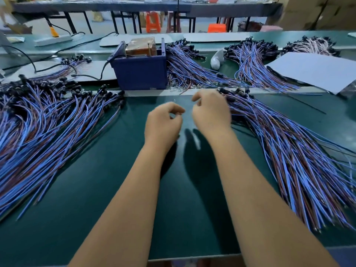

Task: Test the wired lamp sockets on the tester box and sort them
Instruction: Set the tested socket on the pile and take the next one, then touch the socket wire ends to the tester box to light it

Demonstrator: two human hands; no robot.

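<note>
The dark blue tester box (141, 74) stands at the back centre of the green mat (173, 199), with a brown block inside it. A big pile of wired lamp sockets (44, 120), blue and brown leads with black sockets, lies on the left. Another pile (292, 151) fans out on the right. My left hand (163, 126) hovers over the mat, thumb and forefinger curled together; blur hides whether something small sits between them. My right hand (212, 112) is beside the right pile's black sockets, fingers loosely curled, with nothing visible in it.
More socket bundles (192, 68) lie behind on a second bench, right of the box, next to a white bag (216, 59) and a grey sheet (316, 71). Black cables (90, 76) run left from the box. Orange stools (153, 22) stand beyond the benches.
</note>
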